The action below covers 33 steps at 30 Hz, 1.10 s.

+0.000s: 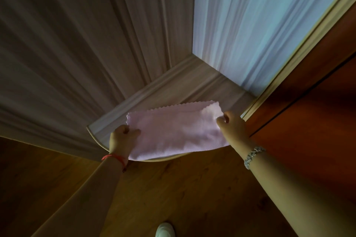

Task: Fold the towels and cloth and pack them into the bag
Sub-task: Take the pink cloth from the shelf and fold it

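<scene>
A pale pink cloth [173,131] with zigzag edges lies folded over on a grey wooden sill [119,117] with a rounded front edge. My left hand [122,138] pinches the cloth's left edge. My right hand [230,123] pinches its right end, where the layers overlap. The cloth's near edge hangs slightly past the sill's rim. No bag is in view.
Grey curtains [67,54] hang at the left and a white sheer curtain [260,25] hangs behind the sill. A reddish-brown wooden cabinet [308,92] stands at the right. The floor [173,188] is brown wood, with a white shoe [164,230] at the bottom.
</scene>
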Motion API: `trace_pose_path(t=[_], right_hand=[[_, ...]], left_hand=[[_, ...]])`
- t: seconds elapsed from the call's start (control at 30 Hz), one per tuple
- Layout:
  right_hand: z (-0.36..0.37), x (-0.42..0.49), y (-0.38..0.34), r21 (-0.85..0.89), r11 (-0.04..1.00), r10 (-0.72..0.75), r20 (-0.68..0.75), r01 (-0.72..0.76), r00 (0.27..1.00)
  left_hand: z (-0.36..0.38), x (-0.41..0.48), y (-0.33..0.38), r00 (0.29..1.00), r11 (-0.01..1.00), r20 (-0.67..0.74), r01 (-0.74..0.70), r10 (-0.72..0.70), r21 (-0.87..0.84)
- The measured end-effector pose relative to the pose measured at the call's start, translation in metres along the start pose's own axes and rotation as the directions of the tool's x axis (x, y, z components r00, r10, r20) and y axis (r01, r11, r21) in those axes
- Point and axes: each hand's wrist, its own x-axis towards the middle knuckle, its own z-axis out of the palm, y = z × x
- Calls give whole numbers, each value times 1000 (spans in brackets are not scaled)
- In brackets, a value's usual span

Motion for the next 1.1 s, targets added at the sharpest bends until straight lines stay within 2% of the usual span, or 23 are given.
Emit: trace_pose_path(t=[0.13, 0.3, 0.43, 0.57, 0.67, 0.77, 0.87, 0.97, 1.03, 1.1], right_hand=[[-4, 0, -5, 29, 994, -103, -76, 105, 992], [-1, 10, -5, -17, 987, -159, -110, 158, 981], [4, 18, -9, -29, 990, -142, -93, 140, 985], [5, 23, -7, 15, 1000, -15, 1, 15, 1000], [6, 24, -1, 39, 999, 27, 65, -30, 998], [4, 22, 2, -3, 1000, -26, 15, 26, 1000], [1, 21, -2, -27, 995, -92, -44, 91, 995], [2, 23, -3, -74, 986, -149, -17, 148, 989], [3, 20, -5, -158, 966, -204, 28, 206, 979], [7, 11, -9, -259, 927, -273, 36, 273, 961]], left_hand=[[-4, 2, 6, 998, 999, -52, -31, 32, 7], [-7, -1, 9, 997, 988, -54, -63, 56, -139], [-6, 4, 9, 997, 971, -39, -69, 61, -228], [-5, 12, 3, 998, 987, -36, -46, 41, -153], [-3, 17, -6, 998, 995, -58, -2, -3, -100], [-2, 18, -10, 998, 997, -68, 3, -9, -83], [-1, 18, -11, 997, 989, -68, -29, 20, -142], [-2, 18, -13, 995, 984, -91, -57, 42, -172], [-2, 13, -13, 980, 993, -178, -106, 94, -57], [1, 3, -12, 938, 952, -206, -244, 280, 183]])
